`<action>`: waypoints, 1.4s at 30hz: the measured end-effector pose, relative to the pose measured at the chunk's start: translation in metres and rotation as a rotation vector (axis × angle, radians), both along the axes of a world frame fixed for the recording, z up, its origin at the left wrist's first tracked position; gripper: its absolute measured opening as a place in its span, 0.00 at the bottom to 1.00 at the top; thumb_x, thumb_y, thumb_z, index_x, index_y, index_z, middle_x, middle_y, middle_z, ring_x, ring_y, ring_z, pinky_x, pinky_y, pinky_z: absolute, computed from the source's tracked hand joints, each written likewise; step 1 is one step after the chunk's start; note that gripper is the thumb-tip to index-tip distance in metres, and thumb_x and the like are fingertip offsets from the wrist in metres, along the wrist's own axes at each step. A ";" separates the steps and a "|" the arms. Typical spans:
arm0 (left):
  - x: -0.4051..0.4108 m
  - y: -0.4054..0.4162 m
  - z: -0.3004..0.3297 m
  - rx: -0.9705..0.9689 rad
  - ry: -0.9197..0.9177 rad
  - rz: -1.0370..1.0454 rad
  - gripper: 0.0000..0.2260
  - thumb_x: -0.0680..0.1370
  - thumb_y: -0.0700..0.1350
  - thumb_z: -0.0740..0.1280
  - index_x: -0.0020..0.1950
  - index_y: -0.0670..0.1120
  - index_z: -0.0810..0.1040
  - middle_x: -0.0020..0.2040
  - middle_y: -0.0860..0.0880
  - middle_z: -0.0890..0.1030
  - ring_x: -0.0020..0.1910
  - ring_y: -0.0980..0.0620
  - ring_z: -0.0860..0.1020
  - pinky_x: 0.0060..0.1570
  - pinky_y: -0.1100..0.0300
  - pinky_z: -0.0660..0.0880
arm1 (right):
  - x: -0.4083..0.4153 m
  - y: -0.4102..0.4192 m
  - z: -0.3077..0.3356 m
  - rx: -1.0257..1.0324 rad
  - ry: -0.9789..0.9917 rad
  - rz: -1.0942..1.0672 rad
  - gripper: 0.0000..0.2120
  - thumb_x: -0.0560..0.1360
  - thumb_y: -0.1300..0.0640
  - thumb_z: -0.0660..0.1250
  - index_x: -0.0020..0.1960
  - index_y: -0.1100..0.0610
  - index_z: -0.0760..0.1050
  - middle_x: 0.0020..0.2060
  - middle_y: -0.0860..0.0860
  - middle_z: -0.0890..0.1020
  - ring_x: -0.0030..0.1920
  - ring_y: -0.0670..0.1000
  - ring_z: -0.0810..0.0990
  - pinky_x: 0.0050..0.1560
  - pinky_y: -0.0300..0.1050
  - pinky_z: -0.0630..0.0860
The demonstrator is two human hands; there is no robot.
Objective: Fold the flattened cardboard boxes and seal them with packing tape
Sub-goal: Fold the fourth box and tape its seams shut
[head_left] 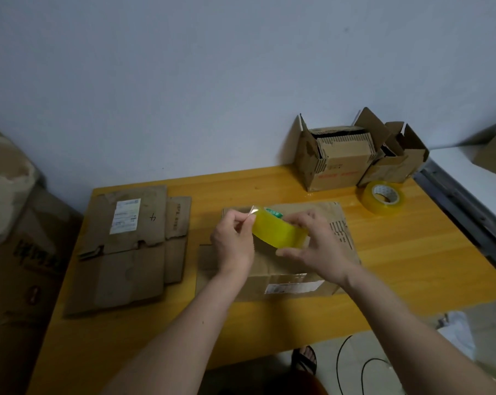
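The right hand (315,246) grips the tape roll (279,232) above the folded box (283,277); the left hand (234,243) pinches the tape end (253,210). Taping begins; next, probably pull tape out and press it on the seam.

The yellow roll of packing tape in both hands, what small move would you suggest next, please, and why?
Probably draw out more tape: the left hand pinches only a short free end, the right hand grips the yellow roll of packing tape, and the folded brown cardboard box lies below them.
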State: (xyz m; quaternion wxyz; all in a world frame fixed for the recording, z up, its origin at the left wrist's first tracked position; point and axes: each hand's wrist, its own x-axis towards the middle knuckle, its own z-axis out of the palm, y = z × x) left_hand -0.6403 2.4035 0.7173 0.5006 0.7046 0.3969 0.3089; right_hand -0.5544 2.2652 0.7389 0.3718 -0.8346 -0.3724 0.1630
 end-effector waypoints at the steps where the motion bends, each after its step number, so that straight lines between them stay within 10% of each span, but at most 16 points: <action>1: 0.001 0.003 -0.001 -0.053 0.000 0.055 0.10 0.77 0.41 0.70 0.37 0.49 0.74 0.37 0.52 0.80 0.39 0.52 0.78 0.39 0.61 0.73 | 0.000 0.002 -0.004 0.021 -0.037 -0.031 0.31 0.67 0.55 0.77 0.66 0.47 0.69 0.57 0.46 0.69 0.59 0.45 0.67 0.59 0.38 0.66; 12: 0.003 0.007 -0.014 -0.656 -0.171 0.142 0.04 0.80 0.38 0.64 0.46 0.41 0.74 0.51 0.40 0.81 0.49 0.46 0.82 0.40 0.65 0.79 | 0.014 0.033 -0.044 0.236 0.291 -0.342 0.20 0.74 0.68 0.67 0.64 0.58 0.70 0.55 0.54 0.78 0.55 0.54 0.76 0.57 0.51 0.73; 20: 0.005 0.012 -0.024 -0.729 -0.149 0.185 0.03 0.80 0.40 0.66 0.46 0.43 0.76 0.46 0.42 0.82 0.43 0.51 0.83 0.36 0.66 0.79 | 0.013 0.042 -0.048 0.297 0.256 -0.359 0.20 0.72 0.74 0.62 0.55 0.52 0.69 0.43 0.43 0.75 0.46 0.47 0.73 0.37 0.25 0.67; 26: 0.006 0.013 -0.026 -0.707 -0.112 0.176 0.04 0.80 0.39 0.64 0.46 0.41 0.75 0.46 0.41 0.82 0.45 0.48 0.83 0.34 0.66 0.79 | 0.013 0.043 -0.052 0.331 0.355 -0.455 0.19 0.72 0.70 0.67 0.59 0.53 0.71 0.46 0.46 0.77 0.49 0.48 0.75 0.44 0.36 0.71; 31: 0.006 0.011 -0.030 -0.592 -0.066 0.165 0.07 0.81 0.38 0.63 0.43 0.42 0.72 0.44 0.41 0.81 0.45 0.46 0.83 0.34 0.64 0.79 | 0.012 0.045 -0.055 0.265 0.411 -0.454 0.05 0.74 0.66 0.67 0.47 0.58 0.75 0.34 0.46 0.77 0.39 0.48 0.74 0.30 0.31 0.68; 42: -0.008 0.031 -0.035 -0.360 0.057 0.306 0.10 0.79 0.45 0.66 0.39 0.46 0.70 0.40 0.47 0.75 0.38 0.49 0.73 0.39 0.55 0.70 | 0.016 0.051 -0.044 0.247 0.268 -0.403 0.23 0.75 0.72 0.61 0.68 0.59 0.68 0.52 0.49 0.73 0.55 0.48 0.72 0.50 0.38 0.68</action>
